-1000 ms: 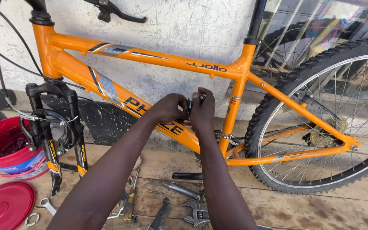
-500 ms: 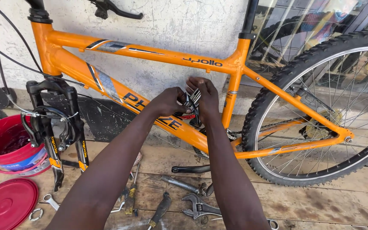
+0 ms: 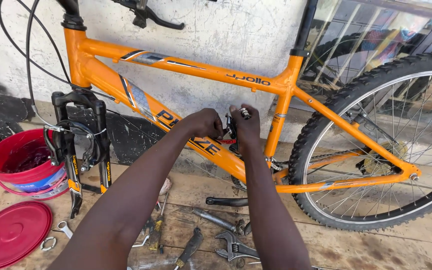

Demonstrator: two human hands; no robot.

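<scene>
Part: small black metal piece (image 3: 231, 127) is gripped by left hand (image 3: 207, 123) and right hand (image 3: 246, 127).
Behind: orange bike frame (image 3: 186, 65).
Six o'clock: wrench (image 3: 233, 246) lies on planks (image 3: 356, 245).
Nine o'clock: red bucket (image 3: 21, 162).

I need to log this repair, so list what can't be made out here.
Head view only:
- The part held between the left hand and right hand: mostly covered by the fingers, kind unclear.
- Handlebar and saddle: cut off by the top edge.
- Rear wheel: cut off by the right edge.
- Tools on the planks: partly behind the forearms, some cut off by the bottom edge.
- Bucket contents: too dark.
</scene>
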